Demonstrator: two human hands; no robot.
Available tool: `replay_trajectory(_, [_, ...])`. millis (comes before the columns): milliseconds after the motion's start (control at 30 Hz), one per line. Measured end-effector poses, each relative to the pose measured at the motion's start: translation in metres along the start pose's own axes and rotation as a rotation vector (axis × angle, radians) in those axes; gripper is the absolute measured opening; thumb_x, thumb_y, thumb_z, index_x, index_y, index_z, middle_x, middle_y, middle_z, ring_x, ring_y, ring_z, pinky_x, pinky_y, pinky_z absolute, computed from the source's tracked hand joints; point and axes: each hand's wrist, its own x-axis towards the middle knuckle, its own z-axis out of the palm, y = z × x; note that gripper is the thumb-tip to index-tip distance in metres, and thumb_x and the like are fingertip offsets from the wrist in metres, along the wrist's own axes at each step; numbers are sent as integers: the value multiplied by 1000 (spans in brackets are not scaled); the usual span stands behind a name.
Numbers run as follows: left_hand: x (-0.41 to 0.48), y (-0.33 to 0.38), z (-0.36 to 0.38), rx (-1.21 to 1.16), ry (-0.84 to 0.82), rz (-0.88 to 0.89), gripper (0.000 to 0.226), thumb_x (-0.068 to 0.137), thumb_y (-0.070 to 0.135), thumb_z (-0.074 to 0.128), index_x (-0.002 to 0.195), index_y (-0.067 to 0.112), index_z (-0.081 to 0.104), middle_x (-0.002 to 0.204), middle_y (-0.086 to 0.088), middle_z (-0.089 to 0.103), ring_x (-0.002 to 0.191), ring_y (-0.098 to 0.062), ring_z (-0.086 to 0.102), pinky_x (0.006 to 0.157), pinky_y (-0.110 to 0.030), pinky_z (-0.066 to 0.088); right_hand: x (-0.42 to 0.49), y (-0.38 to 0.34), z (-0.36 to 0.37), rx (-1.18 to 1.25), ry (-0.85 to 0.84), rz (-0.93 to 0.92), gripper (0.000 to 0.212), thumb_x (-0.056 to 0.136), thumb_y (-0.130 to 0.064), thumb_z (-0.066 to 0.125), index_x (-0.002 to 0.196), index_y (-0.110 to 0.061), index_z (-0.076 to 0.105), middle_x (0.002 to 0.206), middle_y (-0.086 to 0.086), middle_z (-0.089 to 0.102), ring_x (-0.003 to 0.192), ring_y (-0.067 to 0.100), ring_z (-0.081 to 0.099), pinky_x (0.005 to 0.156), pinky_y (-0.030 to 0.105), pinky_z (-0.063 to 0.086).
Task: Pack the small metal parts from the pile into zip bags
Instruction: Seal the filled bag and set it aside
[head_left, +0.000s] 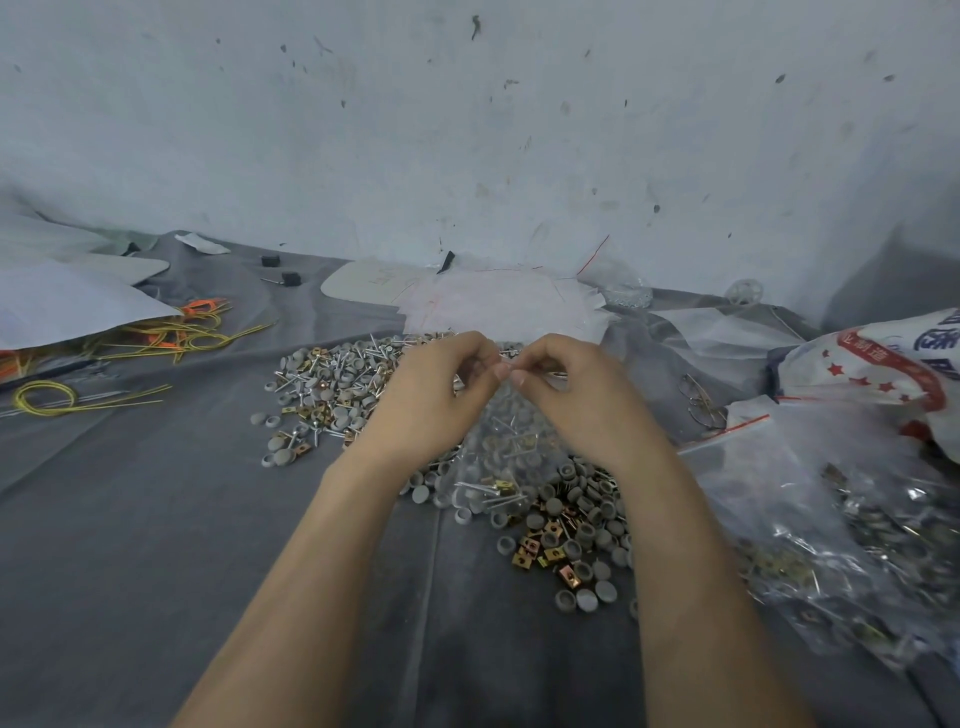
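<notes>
On the grey counter (156, 519) the pile (332, 384) of small metal parts is spread. Over it a part-filled zip bag (506, 441) is held at its top edge, pinched by the curled fingers (500, 370) of the left hand (431, 395) and the right hand (576, 395). The seal is probably best pressed along its whole length, so nothing is spilled.

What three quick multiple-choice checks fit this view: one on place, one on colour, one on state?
1. The filled bags lie where from the pile? A left, B right, C behind.
2. The near wire loop is: A yellow, B blue, C white.
3. The left hand and right hand are: A hanging idle, B pinching the top of the zip bag, C holding scissors.

Answers: B, they lie heaped at the right edge. A, yellow against the grey cloth. B, both hands' fingertips meet on its top edge.
</notes>
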Motion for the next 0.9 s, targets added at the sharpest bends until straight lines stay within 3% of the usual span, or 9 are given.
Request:
replay_trajectory(167, [-1, 0, 2, 16, 16, 6, 11, 92, 20, 60, 82, 15, 61, 73, 0, 63, 70, -12, 56, 67, -23, 42, -1, -2, 1, -19, -3, -11, 7, 92, -21, 62, 95, -16, 66, 94, -8, 66, 95, 2, 57, 72, -3, 36])
replay_trajectory(300, [-1, 2, 2, 14, 8, 2, 12, 93, 21, 58, 83, 15, 59, 74, 0, 62, 71, -13, 57, 67, -25, 43, -3, -4, 2, -52, -15, -23, 4, 94, -24, 59, 91, -22, 60, 98, -7, 66, 99, 6, 57, 79, 16, 38])
replay_trajectory(400, [-1, 3, 2, -8, 6, -4, 12, 93, 20, 57, 83, 15, 59, 74, -1, 62, 71, -14, 57, 67, -27, 43, -4, -5, 0, -27, -25, -29, 3, 94, -25, 59, 92, -24, 58, 99, -9, 65, 100, 5, 56, 82, 20, 40])
replay_trajectory(467, [-1, 3, 2, -21, 15, -8, 12, 93, 19, 57, 83, 14, 60, 74, -1, 62, 71, -13, 57, 66, -25, 43, -5, -4, 0, -12, -24, -39, 5, 93, -26, 61, 95, -22, 59, 100, -9, 65, 98, 4, 57, 82, 18, 43])
replay_trajectory(633, [-2, 4, 3, -41, 23, -25, 12, 93, 20, 59, 81, 18, 60, 72, 5, 61, 68, -6, 54, 62, -17, 40, -4, -2, 2, -38, 17, -43, 2, 92, -20, 62, 93, -19, 61, 88, -14, 60, 87, 1, 55, 70, -3, 36])
replay_trajectory(800, [-2, 4, 3, -65, 27, -57, 12, 92, 20, 60, 81, 16, 61, 73, 5, 62, 71, -8, 56, 66, -19, 43, -4, 0, 3, -23, 32, -64, 2, 90, -16, 63, 90, -17, 63, 79, -21, 56, 74, -20, 52, 66, -6, 33])
replay_trajectory(900, [-2, 5, 3, -64, 18, -70, 10, 92, 21, 61, 82, 19, 61, 74, 7, 62, 71, -4, 55, 65, -15, 42, -3, -1, 4, -50, 49, -71, 4, 90, -18, 63, 93, -17, 66, 82, -17, 60, 79, -10, 54, 68, -4, 34])
